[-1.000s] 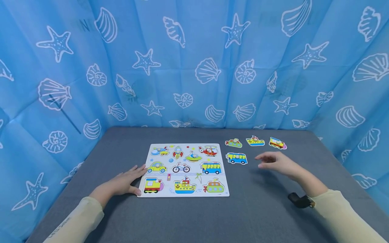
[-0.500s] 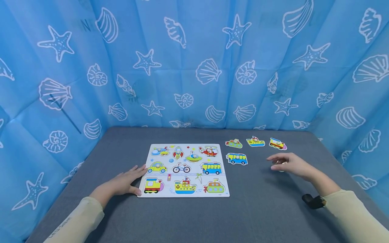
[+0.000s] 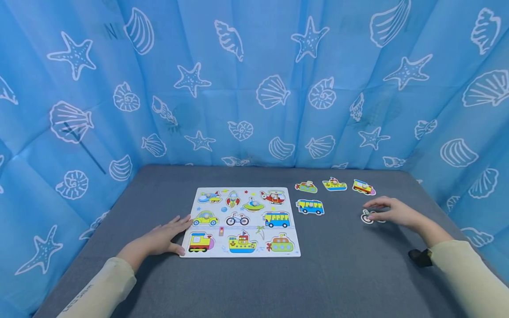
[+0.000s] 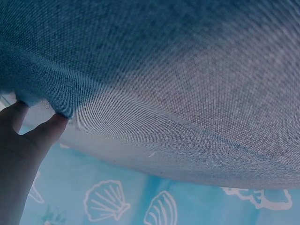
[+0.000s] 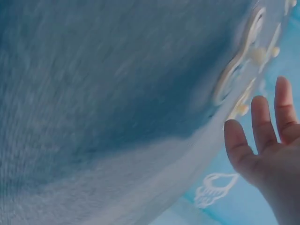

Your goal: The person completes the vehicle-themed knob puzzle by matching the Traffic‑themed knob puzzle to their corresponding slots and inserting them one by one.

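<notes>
My left hand point(image 3: 165, 236) rests with its fingers on the left edge of a white puzzle board point(image 3: 254, 230). In the left wrist view only two of its fingertips point(image 4: 58, 119) show against the grey cloth. My right hand point(image 3: 397, 215) hovers over a bicycle puzzle piece point(image 3: 366, 217) lying to the right of the board. The hand partly covers this piece from above. In the right wrist view its relaxed fingers point(image 5: 236, 140) are apart from the piece's knob point(image 5: 258, 55); the thumb is out of sight there.
Beyond the right hand lie a train piece point(image 3: 363, 187), a ship piece point(image 3: 335, 184) and a submarine piece point(image 3: 306, 187). A bus piece point(image 3: 311, 206) sits just right of the board. Grey cloth covers the table point(image 3: 254, 287); a blue curtain point(image 3: 254, 110) hangs behind it.
My right hand has moved rightward, away from the bus piece and over to the bicycle piece, which has come into view beneath it. The left hand and the board have stayed put.
</notes>
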`<state>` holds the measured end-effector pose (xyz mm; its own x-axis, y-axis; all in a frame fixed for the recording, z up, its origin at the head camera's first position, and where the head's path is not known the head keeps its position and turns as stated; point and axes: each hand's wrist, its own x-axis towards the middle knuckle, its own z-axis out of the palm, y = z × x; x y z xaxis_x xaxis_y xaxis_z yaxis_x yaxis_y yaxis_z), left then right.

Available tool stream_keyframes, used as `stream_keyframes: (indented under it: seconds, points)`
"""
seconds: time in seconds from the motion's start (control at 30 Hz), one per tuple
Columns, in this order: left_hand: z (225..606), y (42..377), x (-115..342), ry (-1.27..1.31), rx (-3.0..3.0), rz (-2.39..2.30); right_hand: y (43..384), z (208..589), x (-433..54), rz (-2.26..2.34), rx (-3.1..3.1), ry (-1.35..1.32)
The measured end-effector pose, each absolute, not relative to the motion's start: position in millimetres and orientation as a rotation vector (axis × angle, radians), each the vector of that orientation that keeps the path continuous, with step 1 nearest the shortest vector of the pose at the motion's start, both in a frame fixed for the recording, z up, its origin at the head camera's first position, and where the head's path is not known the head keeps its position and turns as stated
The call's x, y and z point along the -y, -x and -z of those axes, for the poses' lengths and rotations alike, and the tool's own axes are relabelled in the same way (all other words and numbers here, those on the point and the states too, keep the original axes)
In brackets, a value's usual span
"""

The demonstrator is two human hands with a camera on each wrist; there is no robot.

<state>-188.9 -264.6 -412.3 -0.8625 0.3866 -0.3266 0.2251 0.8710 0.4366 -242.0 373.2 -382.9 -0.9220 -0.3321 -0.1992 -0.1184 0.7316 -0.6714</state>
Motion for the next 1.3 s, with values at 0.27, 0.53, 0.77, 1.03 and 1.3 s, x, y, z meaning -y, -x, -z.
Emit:
stream_keyframes:
  seconds: [0.27,0.53,0.77,1.03,1.3]
  points:
    - [412.4,188.3,265.3,-0.462,-2.635,-0.547,256.6,390.8,-387.9,0.972,-2.573,0.29]
    - [412.6,188.4,265.6,-0.468,-2.628,-0.546,267.8,393.5,-394.6,0.97,-2.475,0.213]
    - [413.8,189.0,266.0,-0.49,-2.626,-0.551,276.6,399.8,-399.4,0.988,-2.413,0.224]
    - [412.5,188.0,267.3,-0.483,-2.621,-0.561,280.3,400.2,-396.9,0.968,-2.427,0.22]
    - [412.7,188.9,265.7,-0.472,-2.63,-0.548,277.3,395.4,-393.2,0.936,-2.434,0.143]
